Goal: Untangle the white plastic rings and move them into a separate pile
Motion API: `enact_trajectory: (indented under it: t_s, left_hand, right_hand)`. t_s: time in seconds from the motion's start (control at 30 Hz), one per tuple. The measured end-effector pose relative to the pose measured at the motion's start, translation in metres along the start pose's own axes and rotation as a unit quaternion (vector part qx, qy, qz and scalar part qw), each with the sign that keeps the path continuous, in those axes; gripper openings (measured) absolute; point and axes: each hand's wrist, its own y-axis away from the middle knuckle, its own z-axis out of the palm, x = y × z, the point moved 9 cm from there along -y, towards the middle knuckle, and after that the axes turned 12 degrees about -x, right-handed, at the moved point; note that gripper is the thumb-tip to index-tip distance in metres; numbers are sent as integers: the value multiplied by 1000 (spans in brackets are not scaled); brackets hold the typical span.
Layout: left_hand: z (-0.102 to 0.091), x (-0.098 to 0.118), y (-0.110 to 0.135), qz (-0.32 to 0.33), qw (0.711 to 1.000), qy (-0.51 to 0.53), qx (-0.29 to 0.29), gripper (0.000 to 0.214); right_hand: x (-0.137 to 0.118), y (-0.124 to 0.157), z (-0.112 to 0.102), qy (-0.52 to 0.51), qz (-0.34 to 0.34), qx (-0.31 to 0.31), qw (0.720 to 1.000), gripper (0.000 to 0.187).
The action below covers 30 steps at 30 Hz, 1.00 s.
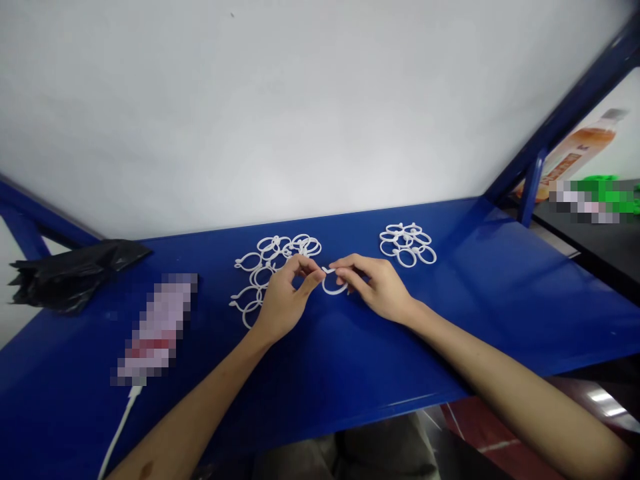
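Between both hands, just above the blue table, is a white plastic ring (334,291) with a split at its top. My left hand (287,293) pinches the ring's left end between thumb and fingertips. My right hand (376,285) grips the other end the same way, and its fingers cover part of the ring. Beside and behind my left hand lies a loose spread of similar white rings (249,261), several with their ends apart. Farther right, beyond my right hand, sits a smaller cluster of white rings (406,257), which look closed.
The blue table (350,373) meets a pale wall (320,120). At the left are a crumpled black plastic bag (75,273) and a blurred-out phone-like object (160,327) with a white cable (120,427). A bottle (575,157) stands at the right, past a blue metal frame (531,187).
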Motion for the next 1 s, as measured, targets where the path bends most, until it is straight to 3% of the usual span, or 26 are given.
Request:
enact_trajectory:
  t_s: [0.13, 0.3, 0.5, 0.6, 0.7, 0.8, 0.9, 1.0]
  left_hand:
    - [-2, -1, 1, 24, 999, 24, 16, 37]
    - [-4, 6, 5, 57, 998, 2, 25, 48]
    - [0, 19, 4, 96, 991, -96, 9, 51]
    - [7, 18, -2, 97, 974, -207, -1, 46]
    - [13, 5, -8, 51, 934, -354, -9, 46]
    - [15, -10, -10, 3, 897, -441, -26, 49]
    - [17, -8, -8, 17, 882, -470, -29, 43]
    - [17, 0, -6, 43, 878, -477, -19, 33]
  right_hand:
    - [-6, -1, 8, -14, -2, -43, 999, 19]
    - [-22, 3, 9, 26, -57, -50, 997, 16]
    - [-27, 5, 14, 106, -101, -69, 987, 22]
    - [-19, 2, 4, 162, -88, -44, 982, 24]
    - [4, 1, -29, 274, 9, 20, 961, 28]
    - [38, 13, -82, 380, 181, 85, 903, 31]
    - [66, 33, -127, 408, 314, 117, 849, 30]
    - [85, 43, -143, 405, 368, 108, 830, 27]
